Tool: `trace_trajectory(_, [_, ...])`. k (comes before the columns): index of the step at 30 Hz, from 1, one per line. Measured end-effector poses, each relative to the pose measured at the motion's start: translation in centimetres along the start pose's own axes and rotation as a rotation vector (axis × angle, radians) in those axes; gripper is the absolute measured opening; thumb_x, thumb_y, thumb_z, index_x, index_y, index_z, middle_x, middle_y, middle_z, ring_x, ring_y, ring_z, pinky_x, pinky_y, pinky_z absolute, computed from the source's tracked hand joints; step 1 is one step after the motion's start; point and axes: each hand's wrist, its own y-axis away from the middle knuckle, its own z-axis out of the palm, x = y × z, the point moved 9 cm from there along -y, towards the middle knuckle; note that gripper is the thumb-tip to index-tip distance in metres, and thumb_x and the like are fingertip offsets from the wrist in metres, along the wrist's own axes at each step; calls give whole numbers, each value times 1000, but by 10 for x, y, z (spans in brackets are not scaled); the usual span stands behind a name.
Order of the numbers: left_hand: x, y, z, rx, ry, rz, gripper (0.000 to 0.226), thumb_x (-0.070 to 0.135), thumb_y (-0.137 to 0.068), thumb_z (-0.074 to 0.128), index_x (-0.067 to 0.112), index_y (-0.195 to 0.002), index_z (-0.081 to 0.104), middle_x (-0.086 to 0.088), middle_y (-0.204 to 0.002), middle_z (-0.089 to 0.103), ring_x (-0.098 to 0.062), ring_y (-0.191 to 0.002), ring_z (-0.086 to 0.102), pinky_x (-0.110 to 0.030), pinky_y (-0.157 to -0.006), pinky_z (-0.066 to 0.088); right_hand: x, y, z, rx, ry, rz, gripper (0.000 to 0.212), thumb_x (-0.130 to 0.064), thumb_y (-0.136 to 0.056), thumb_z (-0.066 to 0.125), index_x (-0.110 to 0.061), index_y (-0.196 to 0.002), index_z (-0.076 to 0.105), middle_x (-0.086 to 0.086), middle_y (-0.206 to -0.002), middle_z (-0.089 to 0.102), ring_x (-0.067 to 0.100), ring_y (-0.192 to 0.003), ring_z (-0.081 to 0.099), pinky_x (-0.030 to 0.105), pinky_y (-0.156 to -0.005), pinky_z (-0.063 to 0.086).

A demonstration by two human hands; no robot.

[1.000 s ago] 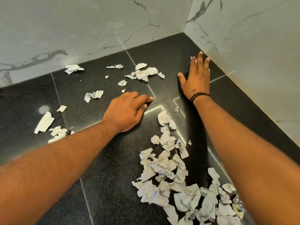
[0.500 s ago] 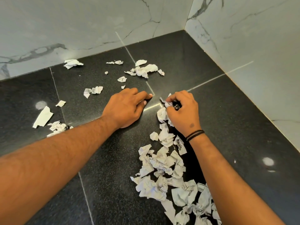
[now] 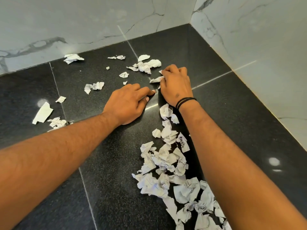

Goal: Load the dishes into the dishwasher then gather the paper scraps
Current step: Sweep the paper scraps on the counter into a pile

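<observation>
Scraps (image 3: 167, 161) white, crumpled | right hand (image 3: 176, 83) pinching one; left hand (image 3: 127, 103) flat, empty

Two hands (image 3: 176, 83); dozens of paper scraps (image 3: 166, 160); two wristbands (image 3: 185, 102).

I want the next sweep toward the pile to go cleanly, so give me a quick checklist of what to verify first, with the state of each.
1. Right hand has a grip on a scrap: ok, fingers curled on a white crumpled paper scrap.
2. Left hand out of the way: ok, resting on the black speckled stone surface, holding nothing.
3. Path to the long pile of crumpled white scraps clear: ok.
4. Cluster of scraps near the back wall gathered: not ok.
5. Flat torn white strip at far left gathered: not ok.
6. Scraps hidden under the arms: cannot tell.
</observation>
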Motion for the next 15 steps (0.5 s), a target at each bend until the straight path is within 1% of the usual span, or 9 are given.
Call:
trace_trajectory(4, [2, 0, -2, 8, 7, 9, 29, 41, -103, 41, 36, -126, 58, 5, -97, 57, -19, -92, 56, -38, -71, 50, -3, 45, -9, 42, -18, 1, 31, -25, -100, 42, -10, -102, 69, 2, -109, 54, 26, -99, 44, 43, -86, 47])
trace_trajectory(7, [2, 0, -2, 12, 11, 4, 27, 40, -103, 42, 35, -124, 58, 6, -97, 57, -19, -91, 57, -39, -70, 51, -9, 74, -16, 16, -50, -1, 29, -27, -99, 47, -10, -96, 71, 0, -97, 49, 23, -96, 45, 39, -84, 47])
trace_trajectory(9, [2, 1, -2, 11, 15, 9, 28, 40, -103, 42, 35, -125, 58, 6, -96, 56, -19, -91, 57, -39, -70, 51, -12, 79, -20, -28, -44, 9, 30, -30, -99, 48, -11, -84, 66, -1, -91, 46, 22, -93, 45, 36, -80, 46])
trace_trajectory(10, [2, 0, -2, 11, 15, 12, 28, 40, -103, 42, 35, -125, 58, 6, -96, 56, -18, -90, 56, -39, -70, 51, -13, 75, -24, -36, -41, 22, 29, -31, -99, 48, -12, -84, 64, 0, -89, 47, 23, -92, 47, 35, -77, 44])
trace_trajectory(11, [2, 0, -2, 11, 15, 13, 28, 40, -103, 42, 35, -126, 58, 6, -96, 56, -18, -90, 56, -39, -71, 51, -13, 70, -28, -17, -53, 38, 27, -31, -99, 48, -11, -91, 65, 3, -91, 52, 26, -93, 51, 34, -75, 43])
trace_trajectory(12, [2, 0, -3, 13, 14, 13, 28, 40, -103, 41, 35, -125, 58, 6, -96, 56, -18, -90, 56, -39, -71, 51, -13, 62, -34, 26, -78, 50, 26, -31, -98, 50, -10, -103, 66, 7, -98, 58, 29, -96, 54, 35, -76, 43])
trace_trajectory(13, [2, 0, -3, 13, 12, 12, 28, 40, -103, 41, 34, -125, 58, 6, -95, 55, -18, -91, 56, -39, -71, 51, -13, 52, -39, 72, -107, 56, 30, -29, -98, 50, -10, -117, 63, 10, -110, 61, 31, -102, 56, 37, -81, 45])
trace_trajectory(15, [2, 0, -3, 8, -2, 12, 29, 40, -103, 41, 32, -125, 57, 5, -95, 54, -19, -91, 55, -39, -71, 49, -14, 24, -38, 97, -141, 36, 42, -26, -99, 50, -12, -138, 53, 9, -136, 55, 33, -117, 50, 42, -95, 46])
